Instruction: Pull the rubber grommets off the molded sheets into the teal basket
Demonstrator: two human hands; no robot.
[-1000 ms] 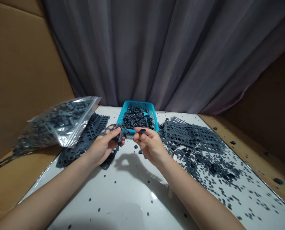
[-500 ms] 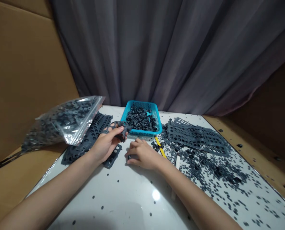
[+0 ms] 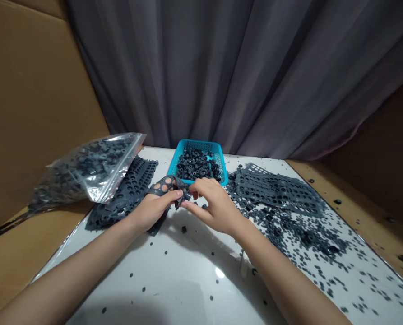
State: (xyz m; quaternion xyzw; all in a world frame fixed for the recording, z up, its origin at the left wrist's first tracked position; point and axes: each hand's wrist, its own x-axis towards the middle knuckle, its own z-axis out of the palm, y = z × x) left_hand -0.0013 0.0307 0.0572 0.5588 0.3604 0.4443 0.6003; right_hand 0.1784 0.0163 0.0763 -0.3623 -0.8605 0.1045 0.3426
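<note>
My left hand [image 3: 155,209] is closed around a bent strip of dark rubber sheet [image 3: 160,185] with round holes, thumb on top. At the strip's right end, small black rubber pieces stick out. My right hand [image 3: 212,204] meets that end, its thumb and forefinger closing on a small black rubber piece [image 3: 188,197]. Just beyond both hands stands a turquoise basket [image 3: 225,174] holding many small black rubber parts [image 3: 196,163]. Partly under my left hand lie more perforated rubber sheets [image 3: 133,180].
A clear zip bag [image 3: 93,167] full of dark pieces rests at the left by the cardboard wall [image 3: 35,90]. To the right lie punched rubber sheets [image 3: 279,187] and many scattered small discs [image 3: 303,239]. A grey curtain [image 3: 194,67] hangs behind the white table [image 3: 174,289].
My right hand has risen from the tabletop to the strip's end and pinches there. A small black piece now lies on the table below the hands. The view has shifted slightly.
</note>
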